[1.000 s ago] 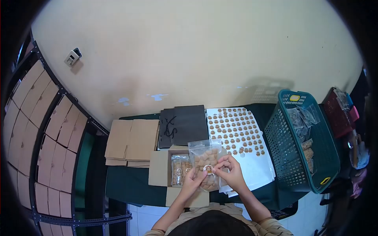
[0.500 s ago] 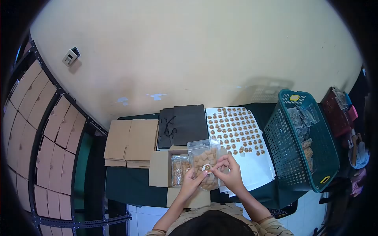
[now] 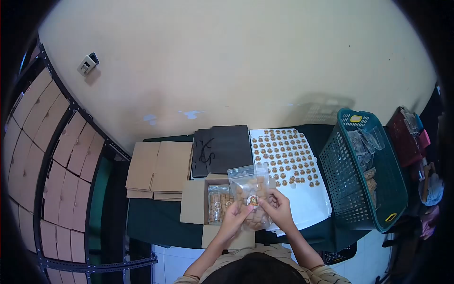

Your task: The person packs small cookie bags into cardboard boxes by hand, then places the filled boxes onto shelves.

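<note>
A clear zip-top bag [image 3: 247,182] of brown, pillow-shaped snack pieces is held up before me, above the front of an open cardboard box [image 3: 193,203]. My left hand [image 3: 232,220] grips its lower left side, with the thumb near the round sticker [image 3: 252,202] on the bag's front. From the right, my right hand [image 3: 279,209] closes on the bag's edge, its thumb at the sticker's right side. Both hands' other fingers are partly hidden behind the bag. Inside the box stand similar filled bags [image 3: 217,204] with round labels.
White sheets of round stickers [image 3: 302,201] lie right of the bag. Behind the box are a black folder [image 3: 229,149] and folded cardboard [image 3: 172,165]. A green plastic basket [image 3: 338,163] holding bags stands at the right; a shelf of cartons [image 3: 59,189] fills the left.
My right hand's fingers have moved from a pinch at the sticker to the bag's right side, thumb on the front. The sticker now lies flat and more of it shows.
</note>
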Available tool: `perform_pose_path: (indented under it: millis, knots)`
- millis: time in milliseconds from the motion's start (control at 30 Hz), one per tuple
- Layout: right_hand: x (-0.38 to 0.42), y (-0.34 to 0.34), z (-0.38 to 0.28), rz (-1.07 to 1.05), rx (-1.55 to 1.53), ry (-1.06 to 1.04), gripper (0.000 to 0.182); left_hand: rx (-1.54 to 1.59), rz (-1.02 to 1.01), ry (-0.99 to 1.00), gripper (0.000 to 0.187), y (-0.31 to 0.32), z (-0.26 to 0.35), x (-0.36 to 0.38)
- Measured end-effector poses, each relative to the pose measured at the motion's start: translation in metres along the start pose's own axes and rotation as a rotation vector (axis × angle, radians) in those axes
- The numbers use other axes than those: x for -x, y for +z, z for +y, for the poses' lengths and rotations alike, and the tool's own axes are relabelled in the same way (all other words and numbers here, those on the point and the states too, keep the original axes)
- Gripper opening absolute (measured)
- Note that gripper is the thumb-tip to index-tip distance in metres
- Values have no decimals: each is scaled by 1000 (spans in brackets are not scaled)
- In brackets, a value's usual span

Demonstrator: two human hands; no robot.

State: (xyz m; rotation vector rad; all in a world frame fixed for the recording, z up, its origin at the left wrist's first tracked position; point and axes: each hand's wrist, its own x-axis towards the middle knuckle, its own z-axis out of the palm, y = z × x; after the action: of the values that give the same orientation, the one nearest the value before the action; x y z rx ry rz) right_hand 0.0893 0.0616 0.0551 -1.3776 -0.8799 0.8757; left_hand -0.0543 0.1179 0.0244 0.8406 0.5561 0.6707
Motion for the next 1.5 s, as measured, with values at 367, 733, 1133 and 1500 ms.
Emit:
perform_pose_path:
  millis: [367,733,1133,1500]
  knots:
    - [-2,15,5,-3,-99,-155,33,-117,152,125,24,2,-4,-12]
    - [-4,10,5,-14,-256,-54,29,-67,69,108,23,20,22,-10]
    - [-1,5,19,-59,-283,-42,32,-276,109,139,21,8,16,-12]
    - [-1,9,22,-43,-229,-84,35,-464,58,126,22,-4,12,-6]
